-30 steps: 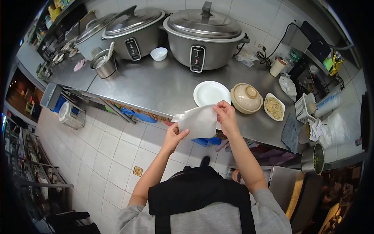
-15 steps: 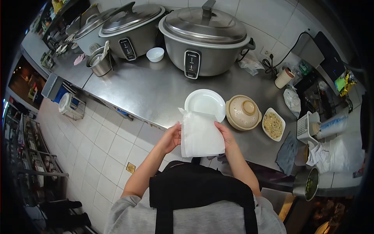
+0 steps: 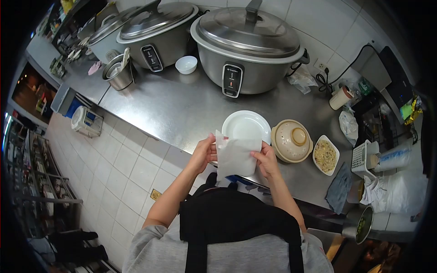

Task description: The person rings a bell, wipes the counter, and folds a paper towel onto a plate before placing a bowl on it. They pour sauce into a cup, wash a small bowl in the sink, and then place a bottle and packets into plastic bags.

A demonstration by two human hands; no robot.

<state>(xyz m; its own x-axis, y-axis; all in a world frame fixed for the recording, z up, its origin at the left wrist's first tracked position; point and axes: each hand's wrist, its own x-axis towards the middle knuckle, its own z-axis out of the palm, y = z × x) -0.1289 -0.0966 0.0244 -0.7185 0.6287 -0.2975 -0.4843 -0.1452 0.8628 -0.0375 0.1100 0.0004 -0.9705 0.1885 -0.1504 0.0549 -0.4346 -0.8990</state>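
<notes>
A thin white paper sheet (image 3: 237, 157), seemingly folded or layered, is held up between my two hands over the counter's front edge. My left hand (image 3: 203, 153) grips its left side, with some fingers behind it. On the right side, my right hand (image 3: 267, 160) pinches the paper with the thumb in front. Just beyond the paper sits a white plate (image 3: 246, 123), its near part hidden by the sheet. To the right of the plate stand a lidded beige clay pot (image 3: 292, 140) and a white dish of fried rice (image 3: 326, 155).
Large rice cookers (image 3: 248, 50) line the wall, with a small white bowl (image 3: 186, 64) and a metal pot of utensils (image 3: 119, 75) before them. At right are a grey cloth (image 3: 338, 189), a white basket (image 3: 363, 159) and a metal pot with green pieces (image 3: 358, 223).
The paper sheet has been turned and looks narrower, with its left edge raised. My right thumb now lies across its front. The head view has shifted slightly.
</notes>
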